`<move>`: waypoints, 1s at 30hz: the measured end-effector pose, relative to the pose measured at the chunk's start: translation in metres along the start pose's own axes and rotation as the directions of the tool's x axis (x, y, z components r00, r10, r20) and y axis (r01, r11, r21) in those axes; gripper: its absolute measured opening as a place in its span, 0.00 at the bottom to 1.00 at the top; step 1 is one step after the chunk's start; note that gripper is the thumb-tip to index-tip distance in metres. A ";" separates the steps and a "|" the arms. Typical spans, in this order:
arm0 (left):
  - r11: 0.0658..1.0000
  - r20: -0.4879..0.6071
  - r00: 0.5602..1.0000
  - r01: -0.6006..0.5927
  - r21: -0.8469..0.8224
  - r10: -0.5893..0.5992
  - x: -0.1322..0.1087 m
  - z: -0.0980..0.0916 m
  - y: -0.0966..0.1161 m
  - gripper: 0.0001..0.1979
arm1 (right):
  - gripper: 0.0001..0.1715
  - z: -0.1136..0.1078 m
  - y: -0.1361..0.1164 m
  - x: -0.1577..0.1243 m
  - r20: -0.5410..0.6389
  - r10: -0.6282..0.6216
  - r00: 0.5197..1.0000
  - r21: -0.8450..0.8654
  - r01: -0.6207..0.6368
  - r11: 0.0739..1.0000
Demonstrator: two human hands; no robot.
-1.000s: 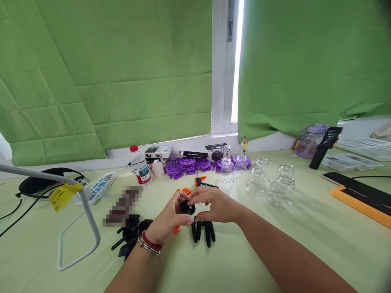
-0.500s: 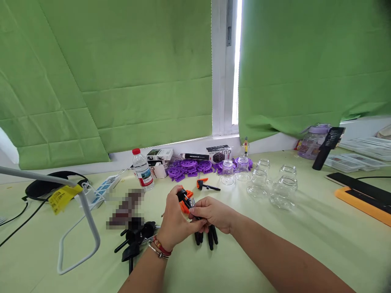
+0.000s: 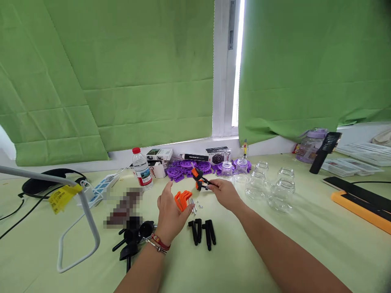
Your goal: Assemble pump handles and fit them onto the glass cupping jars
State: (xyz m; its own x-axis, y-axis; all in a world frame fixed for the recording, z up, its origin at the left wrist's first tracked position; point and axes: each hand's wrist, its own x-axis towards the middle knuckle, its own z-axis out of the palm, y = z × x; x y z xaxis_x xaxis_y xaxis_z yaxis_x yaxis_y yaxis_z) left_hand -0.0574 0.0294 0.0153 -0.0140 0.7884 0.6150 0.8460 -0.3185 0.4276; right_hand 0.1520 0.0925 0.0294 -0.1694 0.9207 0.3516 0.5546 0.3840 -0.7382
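Observation:
My right hand [image 3: 225, 192] reaches forward over the table and pinches the black handle of a small orange-and-black clamp [image 3: 198, 178], held just above the table. My left hand [image 3: 170, 211] is raised with its palm turned right, thumb up and fingers apart, holding nothing. Its fingertips are beside a set of orange-handled hex keys [image 3: 182, 200] lying on the table, with a few tiny screws [image 3: 199, 204] next to them. Several black pegs [image 3: 202, 231] lie just in front of both hands.
Black plastic parts [image 3: 132, 240] lie left of my left wrist. Several clear glass jars [image 3: 276, 185] stand to the right, purple round parts [image 3: 187, 167] and small boxes [image 3: 218, 154] at the back. A water bottle [image 3: 141, 169], power strip [image 3: 102, 186], white wire stand [image 3: 80, 201] and orange-edged tray [image 3: 362, 203] are around.
My hands came apart. The left hand let go of the small black part and opened. The right hand moved forward and picked up the orange-and-black clamp from the table.

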 end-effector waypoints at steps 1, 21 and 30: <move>0.999 0.019 0.998 0.052 0.014 -0.052 0.000 0.002 -0.001 0.43 | 0.13 0.001 0.006 0.004 -0.056 -0.019 0.998 -0.122 0.012 0.992; 0.975 0.636 0.754 -0.221 0.011 0.164 -0.002 0.014 -0.001 0.22 | 0.13 0.059 0.020 0.025 0.145 0.019 0.989 -0.685 0.087 0.723; 0.979 0.670 0.726 -0.202 -0.012 0.158 -0.004 0.015 -0.003 0.25 | 0.11 0.066 0.008 0.029 0.186 -0.035 0.982 -0.689 0.156 0.707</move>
State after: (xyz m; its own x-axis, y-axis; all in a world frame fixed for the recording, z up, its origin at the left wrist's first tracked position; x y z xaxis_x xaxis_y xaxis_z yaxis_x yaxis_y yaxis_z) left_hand -0.0518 0.0352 0.0010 0.4806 0.8741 0.0702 0.8248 -0.4778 0.3024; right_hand 0.0980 0.1271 -0.0041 -0.3375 0.9036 0.2637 0.9276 0.3670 -0.0704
